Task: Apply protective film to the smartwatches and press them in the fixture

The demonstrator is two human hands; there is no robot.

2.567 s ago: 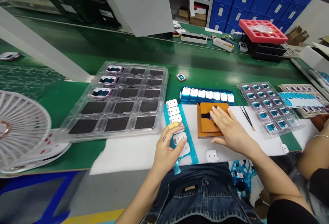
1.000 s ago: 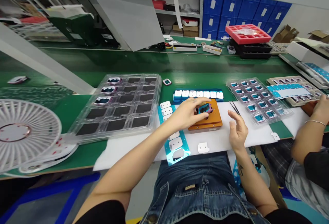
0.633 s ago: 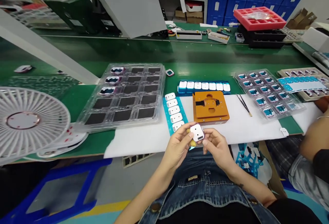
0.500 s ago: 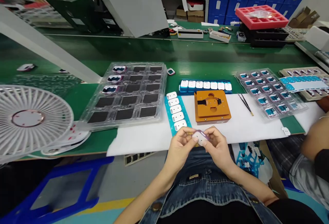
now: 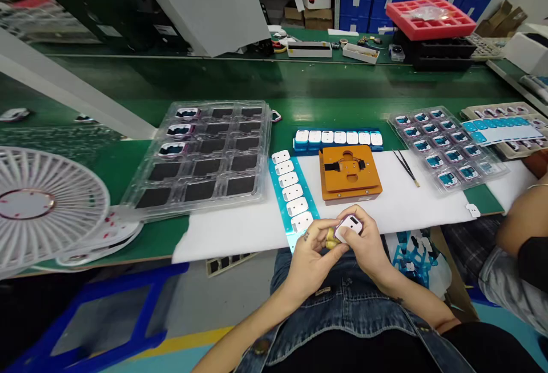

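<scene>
A small rounded casing [image 5: 347,228] with a white face, a dark slot and a purple edge is held above my lap, close to the table's front edge. My right hand [image 5: 367,243] grips it, thumb pressed on the white face and fingers behind. My left hand [image 5: 314,253] is closed at the casing's left side, its index finger against the edge; yellow covers [image 5: 331,239] show between its fingers. Just beyond stands an orange fixture block [image 5: 351,174] with a recessed top. To its left lies a blue sheet [image 5: 279,189] carrying several white rounded adhesive pieces.
A clear compartment tray [image 5: 201,159] holds a few casings at left. Behind the fixture lies a blue strip of white pieces [image 5: 339,138]. Tweezers [image 5: 406,167] and a filled clear tray [image 5: 447,148] are at right. A white fan [image 5: 47,205] stands left; another person's arm [image 5: 520,219] is at right.
The casing has turned in my fingers, so its white face and dark slot now show more plainly. My right hand has taken a fuller grip, and both hands have shifted slightly right.
</scene>
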